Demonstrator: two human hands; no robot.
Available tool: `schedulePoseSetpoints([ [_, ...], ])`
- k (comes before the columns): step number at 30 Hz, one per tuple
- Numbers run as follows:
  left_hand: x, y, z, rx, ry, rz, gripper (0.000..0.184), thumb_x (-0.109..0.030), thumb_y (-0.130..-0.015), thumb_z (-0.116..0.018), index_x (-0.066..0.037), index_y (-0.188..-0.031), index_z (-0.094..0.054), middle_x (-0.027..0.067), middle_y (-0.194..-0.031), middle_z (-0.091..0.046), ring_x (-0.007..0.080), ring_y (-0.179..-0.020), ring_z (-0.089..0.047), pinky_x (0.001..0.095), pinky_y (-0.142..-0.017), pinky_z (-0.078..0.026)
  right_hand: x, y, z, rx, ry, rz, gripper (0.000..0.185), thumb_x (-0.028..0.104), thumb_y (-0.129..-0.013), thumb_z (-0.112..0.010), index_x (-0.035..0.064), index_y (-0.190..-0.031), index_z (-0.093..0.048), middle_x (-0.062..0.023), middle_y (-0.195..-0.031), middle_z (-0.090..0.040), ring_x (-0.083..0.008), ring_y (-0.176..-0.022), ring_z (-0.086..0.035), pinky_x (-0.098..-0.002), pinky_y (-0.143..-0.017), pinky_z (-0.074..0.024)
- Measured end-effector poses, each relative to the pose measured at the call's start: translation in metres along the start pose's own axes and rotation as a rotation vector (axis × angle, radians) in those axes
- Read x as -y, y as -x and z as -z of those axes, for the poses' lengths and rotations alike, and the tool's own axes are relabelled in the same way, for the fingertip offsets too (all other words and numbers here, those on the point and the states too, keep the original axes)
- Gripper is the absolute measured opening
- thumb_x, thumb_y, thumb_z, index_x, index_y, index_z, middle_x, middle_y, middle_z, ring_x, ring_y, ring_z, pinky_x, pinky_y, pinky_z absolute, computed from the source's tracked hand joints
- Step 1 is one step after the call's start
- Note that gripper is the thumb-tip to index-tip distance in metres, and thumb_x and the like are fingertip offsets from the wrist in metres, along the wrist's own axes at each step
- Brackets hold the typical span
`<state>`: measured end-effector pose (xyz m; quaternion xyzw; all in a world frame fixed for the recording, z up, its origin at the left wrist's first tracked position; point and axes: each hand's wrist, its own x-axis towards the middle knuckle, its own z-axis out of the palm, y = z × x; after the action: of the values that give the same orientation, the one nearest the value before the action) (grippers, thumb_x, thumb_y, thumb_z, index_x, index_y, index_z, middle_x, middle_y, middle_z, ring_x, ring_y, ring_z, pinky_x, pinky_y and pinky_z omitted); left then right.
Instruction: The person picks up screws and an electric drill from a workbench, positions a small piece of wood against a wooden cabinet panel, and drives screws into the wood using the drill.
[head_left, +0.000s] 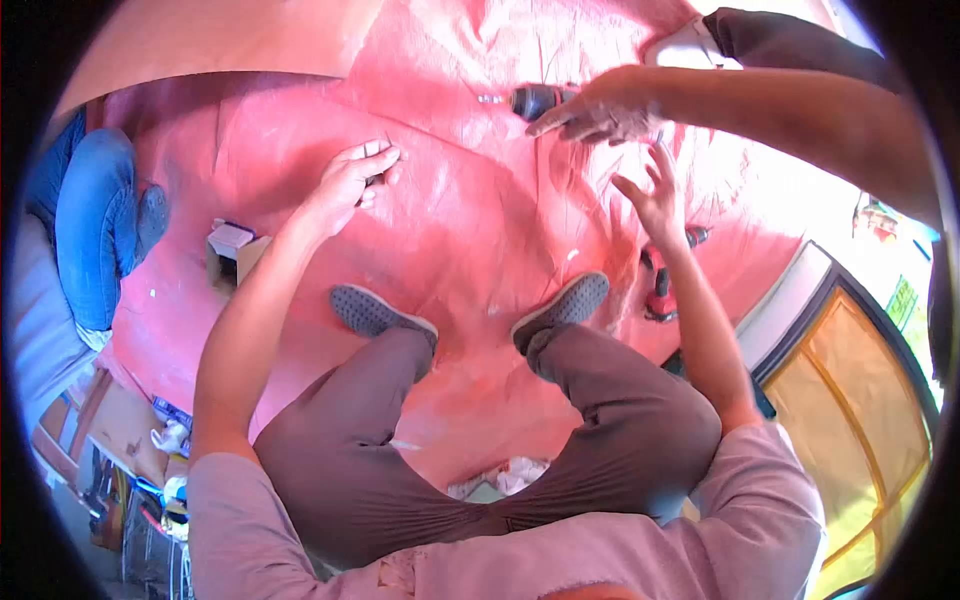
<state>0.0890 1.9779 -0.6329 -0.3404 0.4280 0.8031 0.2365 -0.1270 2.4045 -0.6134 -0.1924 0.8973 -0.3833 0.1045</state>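
My left hand is raised over the red sheet, its fingers curled round a small dark object that I cannot make out. On the right, my right hand has its fingers apart and holds nothing. Just above it, a co-worker's hand grips a dark power drill whose bit points left. Below my right hand, a second red and black drill lies on the sheet beside my forearm, partly hidden.
A small open cardboard box stands at the left, near a person's knee in blue jeans. A large curved panel spans the upper left. A dark-framed orange panel is at the right. Tools and bins fill the lower left.
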Motion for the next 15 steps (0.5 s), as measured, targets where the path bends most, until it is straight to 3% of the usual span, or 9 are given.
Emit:
schedulePoseSetpoints([
  [2, -0.031, -0.014, 0.005, 0.003, -0.152, -0.05, 0.016, -0.025, -0.109, -0.057, -0.011, -0.112, -0.065, -0.0053, -0.084, -0.058, -0.0006, -0.06, -0.04, 0.0159, -0.049, -0.029, -0.044, -0.087, -0.035, 0.769, 0.027, -0.042, 0.072, 0.033, -0.093, -0.082, 0.0007, -0.148, -0.049, -0.0174, -0.144, -0.057, -0.0267, -0.131, -0.058, -0.0389, -0.112, -0.0478],
  [3, -0.041, -0.018, 0.006, -0.014, -0.156, -0.086, 0.016, -0.025, -0.109, -0.057, -0.011, -0.112, -0.065, -0.0053, -0.084, -0.058, -0.0006, -0.06, -0.04, 0.0159, -0.049, -0.029, -0.036, -0.109, -0.054, 0.903, 0.137, 0.087, 0.07, 0.034, -0.092, -0.082, 0.0015, -0.145, -0.051, -0.0175, -0.141, -0.058, -0.0274, -0.129, -0.059, -0.0397, -0.11, -0.0485],
  [5, -0.052, -0.016, 0.013, 0.056, -0.225, -0.13, 0.019, -0.025, -0.109, -0.057, -0.009, -0.114, -0.065, -0.0054, -0.084, -0.059, 0.0, -0.059, -0.04, 0.0163, -0.049, -0.029, -0.016, -0.138, -0.078, 0.796, 0.367, 0.396, 0.065, 0.035, -0.091, -0.083, 0.0032, -0.14, -0.054, -0.0177, -0.135, -0.06, -0.0288, -0.125, -0.061, -0.0411, -0.107, -0.05],
  [7, -0.061, -0.014, 0.022, 0.015, -0.267, -0.169, 0.02, -0.024, -0.109, -0.057, -0.008, -0.116, -0.066, -0.0042, -0.088, -0.063, 0.001, -0.058, -0.04, 0.0174, -0.049, -0.03, -0.005, -0.158, -0.078, 0.682, 0.506, 0.572, 0.061, 0.037, -0.089, -0.083, 0.0049, -0.135, -0.058, -0.0179, -0.129, -0.063, -0.0303, -0.121, -0.063, -0.0426, -0.104, -0.0515],
  [9, -0.056, -0.019, 0.037, 0.073, -0.39, -0.226, 0.021, -0.024, -0.109, -0.056, -0.007, -0.117, -0.066, -0.0009, -0.095, -0.068, 0.0023, -0.057, -0.04, 0.0183, -0.049, -0.032, 0.011, -0.17, -0.068, 0.615, 0.578, 0.66, 0.056, 0.038, -0.088, -0.083, 0.0066, -0.129, -0.062, -0.0182, -0.123, -0.065, -0.0317, -0.118, -0.064, -0.0441, -0.1, -0.053],
  [13, -0.05, 0.008, 0.029, 0.033, -0.3, -0.272, 0.021, -0.023, -0.109, -0.056, -0.007, -0.119, -0.065, 0.0016, -0.101, -0.071, 0.003, -0.056, -0.041, 0.0186, -0.05, -0.034, 0.066, -0.152, -0.059, 0.535, 0.572, 0.819, 0.048, 0.041, -0.085, -0.084, 0.01, -0.118, -0.07, -0.0186, -0.112, -0.071, -0.0345, -0.11, -0.068, -0.0471, -0.094, -0.056],
  [14, -0.04, 0.01, 0.025, -0.052, -0.152, -0.325, 0.021, -0.022, -0.109, -0.056, -0.006, -0.118, -0.066, 0.0018, -0.1, -0.072, 0.0034, -0.056, -0.042, 0.0192, -0.05, -0.036, 0.085, -0.14, -0.061, 0.516, 0.513, 0.853, 0.046, 0.042, -0.084, -0.084, 0.0108, -0.116, -0.072, -0.0187, -0.109, -0.072, -0.0352, -0.108, -0.069, -0.0479, -0.092, -0.0567],
  [15, -0.029, 0.009, 0.02, -0.138, -0.006, -0.376, 0.02, -0.02, -0.109, -0.056, -0.005, -0.118, -0.066, 0.002, -0.1, -0.073, 0.0038, -0.057, -0.043, 0.0199, -0.05, -0.037, 0.106, -0.128, -0.065, 0.518, 0.418, 0.875, 0.043, 0.045, -0.083, -0.085, 0.0089, -0.105, -0.076, -0.019, -0.095, -0.074, -0.0394, -0.101, -0.07, -0.0477, -0.088, -0.0575],
])
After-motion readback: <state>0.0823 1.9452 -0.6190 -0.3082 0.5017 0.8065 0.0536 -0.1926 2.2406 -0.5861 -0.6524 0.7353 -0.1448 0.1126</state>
